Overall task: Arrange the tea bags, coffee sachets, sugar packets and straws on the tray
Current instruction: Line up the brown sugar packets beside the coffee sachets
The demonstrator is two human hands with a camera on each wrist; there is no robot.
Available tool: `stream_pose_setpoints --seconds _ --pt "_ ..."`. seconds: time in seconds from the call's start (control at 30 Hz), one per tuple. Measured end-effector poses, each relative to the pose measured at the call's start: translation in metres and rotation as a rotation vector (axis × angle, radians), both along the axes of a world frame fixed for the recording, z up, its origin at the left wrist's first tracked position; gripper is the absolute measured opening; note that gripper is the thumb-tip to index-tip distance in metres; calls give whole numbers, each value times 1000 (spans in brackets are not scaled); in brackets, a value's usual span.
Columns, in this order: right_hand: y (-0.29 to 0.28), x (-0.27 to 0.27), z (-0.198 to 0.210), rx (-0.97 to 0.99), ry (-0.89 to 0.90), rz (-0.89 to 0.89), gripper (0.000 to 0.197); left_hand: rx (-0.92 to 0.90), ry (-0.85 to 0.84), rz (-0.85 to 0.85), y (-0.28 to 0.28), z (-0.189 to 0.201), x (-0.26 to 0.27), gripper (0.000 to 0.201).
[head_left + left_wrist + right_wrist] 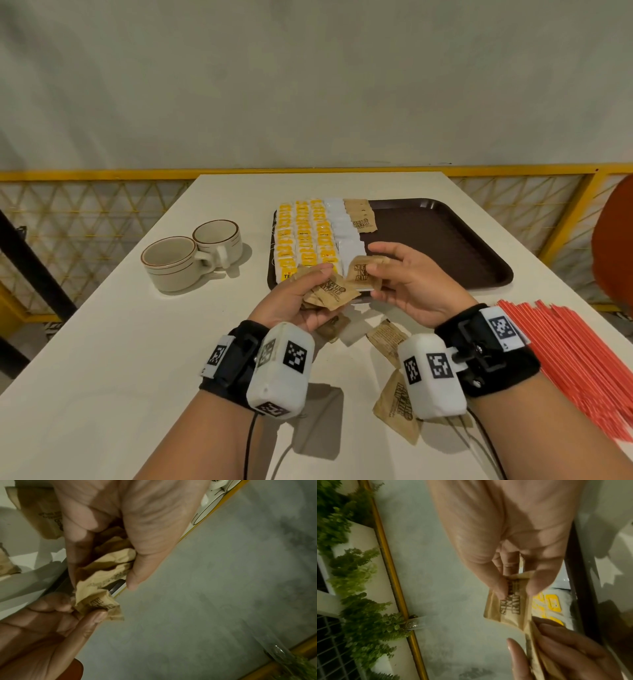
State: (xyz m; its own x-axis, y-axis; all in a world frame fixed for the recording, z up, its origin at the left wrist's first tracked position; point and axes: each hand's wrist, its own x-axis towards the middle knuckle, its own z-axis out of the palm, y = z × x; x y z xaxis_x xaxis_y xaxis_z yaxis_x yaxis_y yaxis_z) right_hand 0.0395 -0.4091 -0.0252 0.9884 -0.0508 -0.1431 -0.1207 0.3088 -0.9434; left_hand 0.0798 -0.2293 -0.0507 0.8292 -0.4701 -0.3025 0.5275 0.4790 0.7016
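Observation:
A dark brown tray (445, 240) lies on the white table. Its left part carries rows of yellow tea bags (301, 236), a column of white sachets (342, 226) and a short row of brown sugar packets (361, 216). My left hand (301, 294) grips a small bunch of brown sugar packets (329, 291) (106, 568) above the tray's near edge. My right hand (394, 274) pinches a single brown sugar packet (363, 272) (510, 604) between thumb and fingers, right beside the bunch. More brown packets (387, 337) lie loose on the table under my wrists. Red straws (575, 356) lie piled at the right.
Two cream cups (191, 257) with brown rim lines stand left of the tray. The tray's right half (462, 253) is bare. A yellow railing (102, 174) runs behind the table, and an orange chair back (613, 240) shows at the right edge.

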Motion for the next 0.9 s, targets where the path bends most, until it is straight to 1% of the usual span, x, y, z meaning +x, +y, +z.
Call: stream_pose_setpoints --seconds 0.13,0.2,0.27,0.3,0.37,0.43,0.47,0.5,0.53,0.57,0.6,0.63,0.67,0.7,0.73,0.8,0.9 --pt "4 2 0 -109 -79 -58 19 -1 14 37 -2 0 0 26" --pt "11 3 1 -165 -91 -71 13 -35 48 45 -3 0 0 38" --pt "20 4 2 -327 -119 -83 18 -101 86 34 -3 1 2 55" --pt "24 6 2 -470 -151 -102 22 -130 101 27 -3 2 1 57" --pt "32 10 2 -750 -205 -131 27 -164 105 18 -4 2 2 53" --pt "39 11 1 -916 -237 -112 28 -162 91 17 -4 2 1 49" --pt "41 11 1 -947 -247 -95 26 -161 79 14 -5 1 1 47" --pt "44 11 1 -941 -243 -67 22 -163 67 7 -5 1 1 44" --pt "46 10 1 -912 -225 -26 23 -164 60 4 -5 1 1 42" --pt "48 8 1 -891 -190 32 34 -156 54 5 -5 1 1 40" --pt "50 6 1 -898 -156 94 50 -133 48 5 -4 0 2 40" --pt "51 4 0 -938 -135 150 65 -97 36 -3 -4 -1 3 41" --pt "52 2 -1 -990 -130 193 76 -55 27 -20 -3 -1 3 43" --pt "52 2 -4 -1036 -139 228 82 -17 21 -39 -3 -2 5 46" --pt "50 2 -5 -1080 -147 255 85 10 21 -55 -2 -2 6 49" --pt "44 4 -3 -1136 -164 300 83 49 27 -75 0 -2 9 58" --pt "32 6 0 -1211 -249 393 73 91 28 -148 2 -3 11 71"
